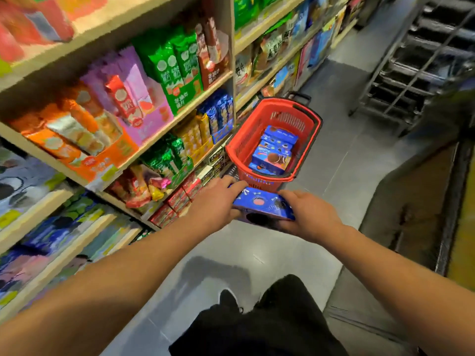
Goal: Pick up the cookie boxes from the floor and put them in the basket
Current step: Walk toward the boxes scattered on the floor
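Blue cookie box clamped between left hand and right hand, just short of red basket holding more boxes. Label print unreadable.

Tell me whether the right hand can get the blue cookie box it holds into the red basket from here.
Probably yes. The right hand and left hand hold the blue cookie box just short of the red basket, whose open top has nothing over it.

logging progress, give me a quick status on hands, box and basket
Left hand and right hand both gripping blue cookie box. Box just short of red basket. Basket already holds more blue boxes. Path clear.
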The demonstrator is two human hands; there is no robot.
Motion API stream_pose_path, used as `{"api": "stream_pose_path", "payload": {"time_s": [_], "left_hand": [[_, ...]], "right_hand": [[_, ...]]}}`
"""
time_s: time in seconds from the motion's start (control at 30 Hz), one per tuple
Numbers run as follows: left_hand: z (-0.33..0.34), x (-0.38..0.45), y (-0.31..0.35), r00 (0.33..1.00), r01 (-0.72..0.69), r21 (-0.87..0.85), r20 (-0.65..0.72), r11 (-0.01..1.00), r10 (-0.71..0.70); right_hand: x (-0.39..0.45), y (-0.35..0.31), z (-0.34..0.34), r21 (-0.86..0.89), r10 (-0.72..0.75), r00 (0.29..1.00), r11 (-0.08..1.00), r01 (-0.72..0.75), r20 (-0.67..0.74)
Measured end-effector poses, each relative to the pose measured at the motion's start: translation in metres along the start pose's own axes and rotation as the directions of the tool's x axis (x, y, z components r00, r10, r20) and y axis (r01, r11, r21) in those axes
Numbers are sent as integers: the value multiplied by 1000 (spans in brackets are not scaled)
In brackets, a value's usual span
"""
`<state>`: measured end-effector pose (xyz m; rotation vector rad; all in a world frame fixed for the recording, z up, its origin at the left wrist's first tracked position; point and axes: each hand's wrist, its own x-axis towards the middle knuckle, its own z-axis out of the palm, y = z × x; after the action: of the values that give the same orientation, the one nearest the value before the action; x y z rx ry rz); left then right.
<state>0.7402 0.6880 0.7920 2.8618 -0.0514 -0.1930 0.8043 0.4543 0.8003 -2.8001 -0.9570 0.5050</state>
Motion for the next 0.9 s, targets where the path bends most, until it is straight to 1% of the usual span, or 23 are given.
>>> {"api": "stream_pose_path", "payload": {"time_s": [0.13, 0.23, 0.3, 0.4, 0.47, 0.53, 0.6, 0.77, 0.83, 0.9], "left_hand": [[1, 92, -21, 994, -101, 32, 51, 994, 99], [5, 162, -34, 991, -122, 54, 62, 991, 119], [7, 209, -42, 991, -129, 69, 51, 989, 126], [16, 280, -53, 993, -88, 16, 78, 996, 87], [23, 327, -57, 994, -45, -13, 98, 999, 46], [31, 366, -62, 986, -2, -19, 170, 1000, 5], [46, 406, -72, 974, -4, -33, 227, 999, 11], [95, 471, -105, 960, -13, -55, 279, 998, 28], [129, 495, -121, 947, -13, -54, 319, 998, 30], [170, 516, -139, 935, -8, -49, 354, 999, 25]], "right_hand": [[59, 40, -11, 50, 69, 998, 996, -69, -8], [116, 77, -10, 80, 91, 996, 993, -92, 12], [159, 103, -12, 101, 95, 996, 990, -94, 2], [221, 140, -15, 128, 101, 995, 987, -100, 4], [258, 165, -17, 149, 128, 991, 980, -130, 23], [289, 185, -16, 166, 151, 988, 974, -156, 41], [324, 204, -11, 185, 175, 980, 964, -191, 96], [390, 236, 28, 183, 176, 971, 962, -205, 163], [416, 248, 57, 133, 205, 958, 963, -234, 201], [442, 257, 91, 119, 233, 948, 958, -263, 219]]}}
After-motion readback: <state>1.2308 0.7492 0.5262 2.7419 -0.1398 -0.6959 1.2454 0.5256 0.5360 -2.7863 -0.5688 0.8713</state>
